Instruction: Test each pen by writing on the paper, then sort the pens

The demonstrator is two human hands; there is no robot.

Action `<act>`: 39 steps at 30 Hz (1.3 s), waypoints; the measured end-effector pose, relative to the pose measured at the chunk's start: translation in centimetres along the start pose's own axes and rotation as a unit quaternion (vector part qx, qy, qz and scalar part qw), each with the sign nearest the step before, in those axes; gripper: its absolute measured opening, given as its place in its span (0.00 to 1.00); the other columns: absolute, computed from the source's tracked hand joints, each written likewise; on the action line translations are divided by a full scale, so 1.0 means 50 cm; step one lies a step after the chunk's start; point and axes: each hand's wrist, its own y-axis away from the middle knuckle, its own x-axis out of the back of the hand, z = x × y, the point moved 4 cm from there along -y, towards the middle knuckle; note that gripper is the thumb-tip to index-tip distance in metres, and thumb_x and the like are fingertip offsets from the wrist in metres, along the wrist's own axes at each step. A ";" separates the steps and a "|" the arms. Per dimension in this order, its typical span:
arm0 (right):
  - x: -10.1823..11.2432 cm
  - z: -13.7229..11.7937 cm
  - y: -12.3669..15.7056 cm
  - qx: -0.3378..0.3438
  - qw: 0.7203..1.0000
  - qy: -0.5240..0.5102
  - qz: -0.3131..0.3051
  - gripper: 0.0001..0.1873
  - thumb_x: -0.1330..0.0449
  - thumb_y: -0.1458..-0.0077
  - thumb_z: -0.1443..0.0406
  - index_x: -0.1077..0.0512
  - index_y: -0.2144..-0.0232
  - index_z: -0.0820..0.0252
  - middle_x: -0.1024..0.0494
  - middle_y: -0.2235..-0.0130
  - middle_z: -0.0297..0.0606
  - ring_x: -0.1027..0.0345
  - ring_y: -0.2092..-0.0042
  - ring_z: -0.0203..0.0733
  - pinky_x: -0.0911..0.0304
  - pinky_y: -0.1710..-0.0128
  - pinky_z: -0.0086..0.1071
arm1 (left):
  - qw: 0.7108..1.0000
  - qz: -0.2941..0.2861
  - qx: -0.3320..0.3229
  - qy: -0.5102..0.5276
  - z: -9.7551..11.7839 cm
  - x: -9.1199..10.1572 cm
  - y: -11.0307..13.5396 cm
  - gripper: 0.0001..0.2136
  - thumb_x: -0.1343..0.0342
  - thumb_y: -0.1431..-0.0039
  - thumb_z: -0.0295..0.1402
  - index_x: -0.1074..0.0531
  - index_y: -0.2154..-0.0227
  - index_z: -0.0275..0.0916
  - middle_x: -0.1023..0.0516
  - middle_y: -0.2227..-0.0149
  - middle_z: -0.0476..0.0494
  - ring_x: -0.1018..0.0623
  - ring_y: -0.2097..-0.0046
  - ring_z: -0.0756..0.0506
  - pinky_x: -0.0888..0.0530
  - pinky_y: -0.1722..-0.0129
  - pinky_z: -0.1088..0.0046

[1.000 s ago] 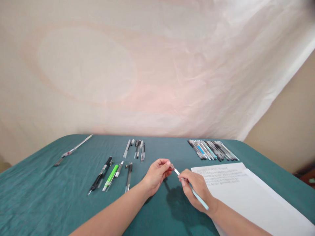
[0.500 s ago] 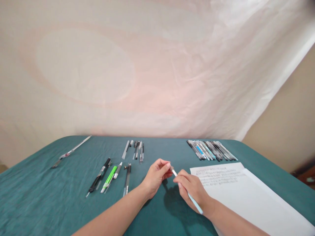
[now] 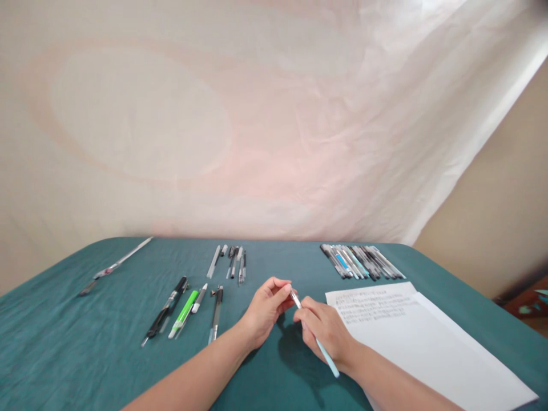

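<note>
A pen with a light blue barrel (image 3: pixel 327 358) slants between my two hands above the table. My right hand (image 3: pixel 326 326) is closed around its middle, and the pale blue rear end sticks out below the palm. At the other end, my left hand (image 3: pixel 270 308) pinches the pen's tip between thumb and forefinger. Those fingertips hide the very point. A clear, whitish front section shows between the two grips. To the right of my right hand lie white sheets of paper (image 3: pixel 411 342) with rows of handwriting along the top.
Left of my hands lie a black pen (image 3: pixel 166 313), a green pen (image 3: pixel 184 314) and a clear-barrelled pen (image 3: pixel 216 314). Several pens and parts (image 3: pixel 233 264) lie farther back. A row of pens (image 3: pixel 362 262) is at the back right, and a long thin stick (image 3: pixel 124 260) at the far left.
The view has turned slightly, so everything sits a little farther left. Both hands keep their hold on the pen, with the fingers barely shifted.
</note>
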 end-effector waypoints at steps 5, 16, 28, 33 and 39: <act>0.006 -0.002 -0.018 -0.039 0.998 -0.030 -0.037 0.12 0.54 0.47 0.71 0.34 0.63 0.60 0.32 0.67 0.38 0.37 0.68 0.36 0.40 0.68 0.29 | 0.997 0.070 -0.024 0.003 -0.006 0.016 -0.009 0.13 0.39 0.55 0.36 0.33 0.68 0.36 0.27 0.71 0.48 0.28 0.70 0.53 0.33 0.65 0.76; 0.065 0.007 -0.026 -0.106 0.993 -0.036 -0.030 0.09 0.52 0.46 0.69 0.34 0.63 0.59 0.30 0.70 0.36 0.36 0.70 0.37 0.41 0.69 0.30 | 0.972 0.205 -0.106 0.041 -0.002 0.073 -0.029 0.13 0.39 0.55 0.36 0.34 0.68 0.37 0.28 0.71 0.50 0.29 0.69 0.54 0.33 0.66 0.78; 0.085 0.150 -0.026 -0.241 0.948 0.186 -0.097 0.09 0.50 0.45 0.65 0.30 0.71 0.59 0.28 0.71 0.37 0.33 0.70 0.38 0.43 0.70 0.29 | 0.979 0.186 -0.083 0.025 -0.005 0.061 -0.025 0.11 0.42 0.50 0.33 0.36 0.65 0.37 0.28 0.65 0.42 0.27 0.63 0.49 0.31 0.59 0.71; 0.075 0.240 -0.041 -0.361 0.879 0.260 -0.170 0.10 0.49 0.46 0.66 0.29 0.71 0.64 0.27 0.66 0.46 0.31 0.64 0.44 0.41 0.66 0.32 | 0.982 0.177 -0.069 -0.014 -0.009 0.062 -0.024 0.11 0.43 0.50 0.33 0.36 0.64 0.37 0.28 0.65 0.42 0.27 0.63 0.49 0.30 0.62 0.72; 0.042 0.270 -0.048 -0.411 0.838 0.300 -0.196 0.13 0.51 0.46 0.67 0.27 0.69 0.66 0.26 0.64 0.52 0.30 0.63 0.50 0.40 0.67 0.36 | 0.983 0.173 -0.064 -0.028 -0.008 0.060 -0.025 0.12 0.42 0.51 0.33 0.36 0.65 0.36 0.28 0.67 0.43 0.27 0.65 0.50 0.31 0.64 0.73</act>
